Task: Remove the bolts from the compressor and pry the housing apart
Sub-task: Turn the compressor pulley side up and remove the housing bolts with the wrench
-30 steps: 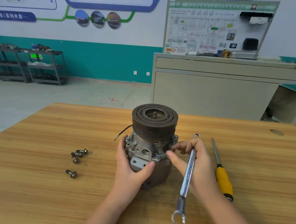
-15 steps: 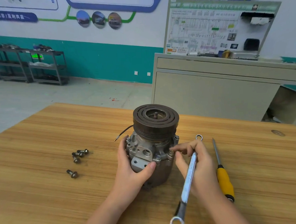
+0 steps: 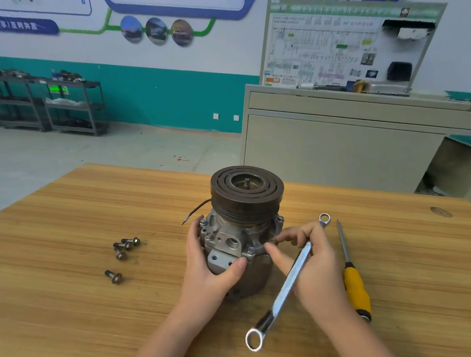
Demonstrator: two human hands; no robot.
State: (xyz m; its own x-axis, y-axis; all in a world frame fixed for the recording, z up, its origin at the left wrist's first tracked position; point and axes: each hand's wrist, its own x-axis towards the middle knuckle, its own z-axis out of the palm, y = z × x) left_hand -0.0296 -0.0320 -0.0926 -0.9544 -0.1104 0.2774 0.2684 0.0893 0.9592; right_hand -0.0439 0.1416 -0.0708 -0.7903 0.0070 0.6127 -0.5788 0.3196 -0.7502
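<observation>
The compressor (image 3: 244, 218) stands upright on the wooden table (image 3: 72, 309), dark grooved pulley on top, grey flanged housing below. My left hand (image 3: 206, 267) wraps around its left front side, thumb on the housing. My right hand (image 3: 312, 261) holds a silver ring wrench (image 3: 286, 285) across the palm while its thumb and forefinger pinch a bolt (image 3: 272, 240) at the flange's right side. Other bolts still sit in the flange, such as the front one (image 3: 250, 250). Several removed bolts (image 3: 122, 248) lie on the table to the left.
A yellow-handled screwdriver (image 3: 352, 276) lies on the table right of my right hand. A black wire (image 3: 196, 209) sticks out left of the compressor. Behind the table stand a grey cabinet with a wiring board (image 3: 344, 134) and metal shelves (image 3: 47, 106) at the far wall.
My right fingers have shifted on the flange's right side, now pinching the bolt there; the wrench in that hand swung slightly. The left hand keeps its hold on the compressor.
</observation>
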